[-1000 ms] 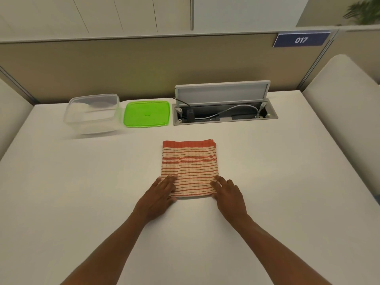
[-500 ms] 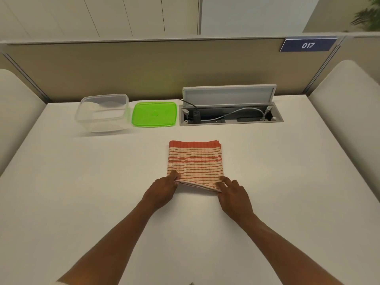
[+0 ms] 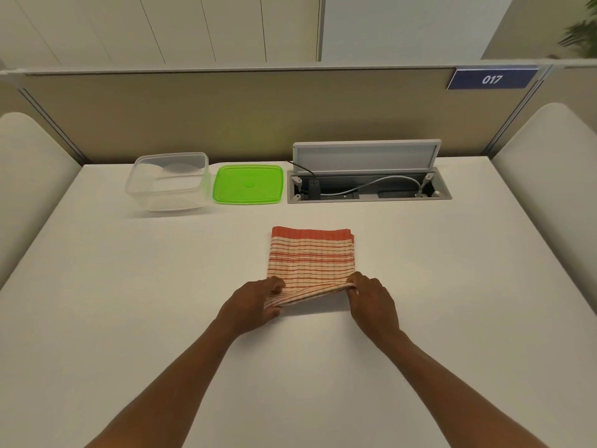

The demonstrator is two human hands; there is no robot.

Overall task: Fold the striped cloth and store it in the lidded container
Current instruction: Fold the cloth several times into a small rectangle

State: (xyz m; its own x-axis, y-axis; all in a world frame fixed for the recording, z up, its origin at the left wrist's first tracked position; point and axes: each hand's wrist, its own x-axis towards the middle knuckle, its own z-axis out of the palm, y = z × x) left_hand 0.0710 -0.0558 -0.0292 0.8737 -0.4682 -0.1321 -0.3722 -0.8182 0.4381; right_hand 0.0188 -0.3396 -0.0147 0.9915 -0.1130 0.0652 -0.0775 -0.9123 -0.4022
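Observation:
The striped cloth (image 3: 311, 257), orange and cream, lies folded into a rectangle in the middle of the white table (image 3: 129, 318). My left hand (image 3: 253, 303) pinches its near left corner and my right hand (image 3: 371, 300) pinches its near right corner. The near edge is lifted a little off the table between them. The clear plastic container (image 3: 168, 182) stands open at the back left. Its green lid (image 3: 248, 184) lies flat on the table just to the right of it.
An open cable tray (image 3: 368, 189) with a raised flap and wires sits in the table at the back right. A beige partition (image 3: 258, 118) with a "017" sign closes off the far edge. Padded white seats flank both sides.
Both hands went from resting flat on the cloth's near edge to gripping its near corners, and that edge has risen off the table.

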